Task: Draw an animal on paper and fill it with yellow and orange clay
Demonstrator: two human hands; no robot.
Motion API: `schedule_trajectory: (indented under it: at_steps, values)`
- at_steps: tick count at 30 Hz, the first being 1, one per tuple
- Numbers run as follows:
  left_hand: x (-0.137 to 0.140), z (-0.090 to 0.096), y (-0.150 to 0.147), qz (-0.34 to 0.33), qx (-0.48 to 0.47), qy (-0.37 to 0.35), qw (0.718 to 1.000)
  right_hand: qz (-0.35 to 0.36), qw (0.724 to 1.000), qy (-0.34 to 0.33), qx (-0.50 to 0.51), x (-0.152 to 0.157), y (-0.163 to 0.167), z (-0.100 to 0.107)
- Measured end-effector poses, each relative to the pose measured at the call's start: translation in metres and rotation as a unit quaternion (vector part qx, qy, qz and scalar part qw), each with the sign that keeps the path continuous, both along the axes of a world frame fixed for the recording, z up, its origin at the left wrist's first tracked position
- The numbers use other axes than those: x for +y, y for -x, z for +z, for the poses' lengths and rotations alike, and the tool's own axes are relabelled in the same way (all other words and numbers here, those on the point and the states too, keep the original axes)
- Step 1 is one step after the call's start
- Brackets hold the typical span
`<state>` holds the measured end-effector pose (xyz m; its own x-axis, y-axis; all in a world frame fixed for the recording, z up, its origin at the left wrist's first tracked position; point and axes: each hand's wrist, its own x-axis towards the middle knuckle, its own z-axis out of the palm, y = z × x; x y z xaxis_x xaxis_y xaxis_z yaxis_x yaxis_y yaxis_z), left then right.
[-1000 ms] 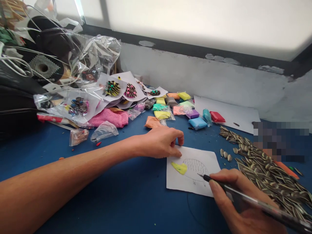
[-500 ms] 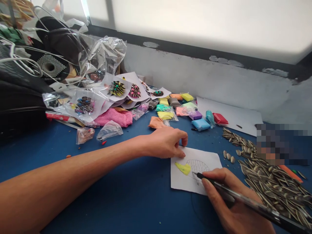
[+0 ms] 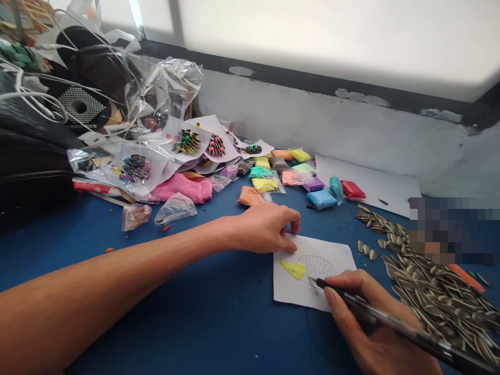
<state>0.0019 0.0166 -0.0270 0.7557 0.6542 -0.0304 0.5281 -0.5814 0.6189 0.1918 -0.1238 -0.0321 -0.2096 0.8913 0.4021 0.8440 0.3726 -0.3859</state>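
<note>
Pinching pen [image 3: 402,325], right hand [image 3: 390,350] curled

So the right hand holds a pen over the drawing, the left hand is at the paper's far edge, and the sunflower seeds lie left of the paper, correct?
No: the head view shows the sunflower seeds lying right of the paper. The right hand holds a pen over the drawing, with the left hand at the paper's far edge.

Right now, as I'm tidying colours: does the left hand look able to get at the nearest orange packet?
Probably yes: the nearest orange packet lies just beyond the left hand, with nothing visible between them, though the hand would likely have to leave the paper.
</note>
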Motion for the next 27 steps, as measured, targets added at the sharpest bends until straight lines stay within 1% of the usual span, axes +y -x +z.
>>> schedule_trajectory:
  at_steps: [3, 8, 19, 27]
  values:
    - [0.0003, -0.0003, 0.0006, -0.001, 0.0, 0.0, 1.0, 0.003, 1.0, -0.003, 0.003, 0.0006, -0.0003, -0.0012]
    - [0.0, -0.0004, 0.0005, 0.0, 0.002, -0.002, 1.0, -0.018, 1.0, -0.018, 0.006, 0.0009, -0.0028, -0.0023]
    - [-0.0004, 0.0003, 0.0004, -0.001, 0.003, 0.002, 1.0, -0.026, 0.999, 0.012, 0.015, 0.0016, -0.0011, -0.001]
    - [-0.0002, -0.0006, 0.0008, -0.004, 0.0, 0.003, 1.0, -0.021, 1.0, 0.0, 0.008, 0.0001, -0.0023, -0.0008]
